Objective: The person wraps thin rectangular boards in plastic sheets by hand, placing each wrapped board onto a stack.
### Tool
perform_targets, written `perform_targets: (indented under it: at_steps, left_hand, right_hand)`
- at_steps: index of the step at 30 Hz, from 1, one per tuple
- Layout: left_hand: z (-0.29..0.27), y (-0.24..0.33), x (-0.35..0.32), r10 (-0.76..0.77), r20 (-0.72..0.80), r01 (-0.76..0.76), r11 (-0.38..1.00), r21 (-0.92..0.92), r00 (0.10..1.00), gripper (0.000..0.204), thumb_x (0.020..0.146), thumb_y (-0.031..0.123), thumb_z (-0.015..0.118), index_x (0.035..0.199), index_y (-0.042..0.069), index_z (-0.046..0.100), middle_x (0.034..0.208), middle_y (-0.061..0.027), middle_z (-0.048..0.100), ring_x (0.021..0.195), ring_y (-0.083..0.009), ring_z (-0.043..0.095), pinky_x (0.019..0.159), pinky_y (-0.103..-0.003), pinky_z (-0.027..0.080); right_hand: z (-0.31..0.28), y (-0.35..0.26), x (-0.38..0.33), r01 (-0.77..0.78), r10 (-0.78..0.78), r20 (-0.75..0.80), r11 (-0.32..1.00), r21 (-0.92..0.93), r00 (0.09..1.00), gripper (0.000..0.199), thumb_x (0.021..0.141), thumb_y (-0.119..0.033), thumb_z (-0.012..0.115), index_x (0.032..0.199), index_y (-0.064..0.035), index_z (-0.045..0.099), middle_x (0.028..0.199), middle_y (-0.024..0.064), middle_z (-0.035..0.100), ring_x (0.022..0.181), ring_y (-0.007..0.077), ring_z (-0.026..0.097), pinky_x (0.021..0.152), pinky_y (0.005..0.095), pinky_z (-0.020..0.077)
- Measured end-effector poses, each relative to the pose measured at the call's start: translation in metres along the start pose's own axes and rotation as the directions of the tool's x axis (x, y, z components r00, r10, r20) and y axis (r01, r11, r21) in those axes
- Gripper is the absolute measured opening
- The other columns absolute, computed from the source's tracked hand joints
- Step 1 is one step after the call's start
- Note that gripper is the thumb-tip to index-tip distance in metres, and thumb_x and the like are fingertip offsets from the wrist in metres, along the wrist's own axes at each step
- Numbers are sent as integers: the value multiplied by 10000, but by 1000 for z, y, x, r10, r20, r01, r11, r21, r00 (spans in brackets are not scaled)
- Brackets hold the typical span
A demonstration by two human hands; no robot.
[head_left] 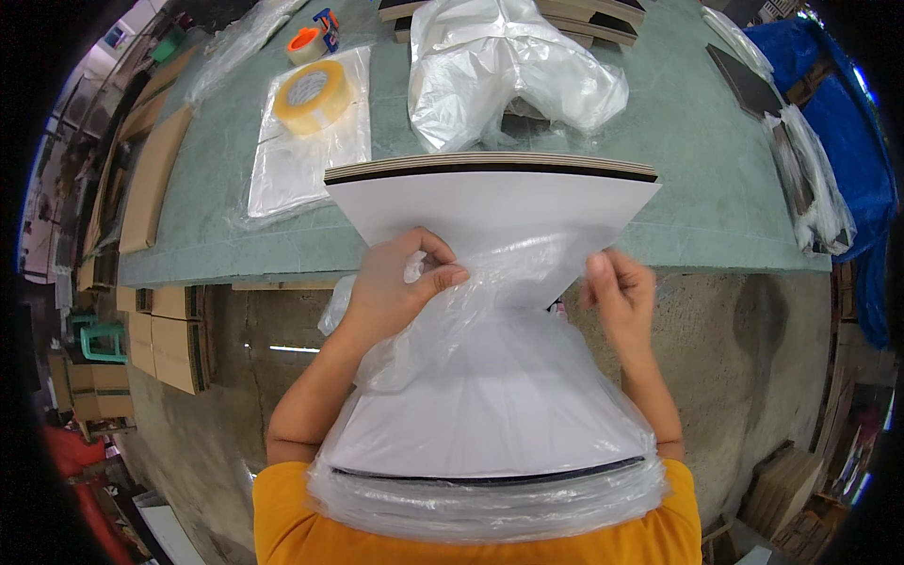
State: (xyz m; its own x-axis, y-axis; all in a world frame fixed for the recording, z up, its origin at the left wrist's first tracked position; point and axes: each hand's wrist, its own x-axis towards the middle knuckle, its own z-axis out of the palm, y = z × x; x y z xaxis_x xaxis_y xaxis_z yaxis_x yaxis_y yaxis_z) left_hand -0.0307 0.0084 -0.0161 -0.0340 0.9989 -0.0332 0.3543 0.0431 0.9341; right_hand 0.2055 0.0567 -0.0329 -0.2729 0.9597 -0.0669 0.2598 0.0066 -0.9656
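left hand point(400, 282): pinched on wrinkled clear film point(452, 315) | right hand point(621, 294): curled, grip unclear | flat, white, layered-edge panel point(414, 209)

- Illumination: diffuse, moderately bright across the matte green tabletop point(725, 207).
- Shadow: grey concrete floor point(697, 377) reads dimmer.
- Glare: white highlights streak the crinkled, clear plastic film point(494, 268).
- Distortion: fisheye curvature bends the tabletop's front edge; black vignetting fills the corners.
- Sharpness: periphery soft, centre clearer.

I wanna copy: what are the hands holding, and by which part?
The left hand pinches clear plastic by its loose upper part; for the right hand, I can't tell.
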Motion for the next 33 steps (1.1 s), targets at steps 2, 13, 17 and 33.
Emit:
perform_targets:
  at_steps: [2,13,17,33]
  left_hand:
    - [1,2,0,54,12,-55,998,19,998,143,695,97,685,733,35,563,675,6,552,628,-62,475,588,-200,387]
    - [4,-8,-14,24,40,-24,1000,10,999,158,684,75,689,701,34,537,659,5,532,613,-53,458,556,-198,377]
    - [7,-2,-18,147,144,-161,983,93,979,162,678,84,696,697,29,544,664,-13,545,600,-70,475,552,-206,381]
    - [-45,-44,-20,-19,-238,81,963,255,971,121,779,133,561,742,19,572,664,-17,558,639,-96,493,605,-236,405]
  right_hand:
    - [10,3,-4,160,-160,338,987,28,927,266,733,-131,648,937,7,547,754,72,593,702,148,559,633,263,447]
    - [10,-10,12,-304,140,343,815,492,929,224,750,-219,652,806,-19,568,605,17,540,536,64,471,489,191,374]
    - [15,-5,13,-230,142,263,911,342,954,252,750,-222,652,624,-34,541,569,9,525,534,64,464,491,190,367]
    - [2,-4,5,-382,-67,506,574,724,860,289,793,-247,600,584,-79,492,523,11,486,519,111,481,485,255,409]
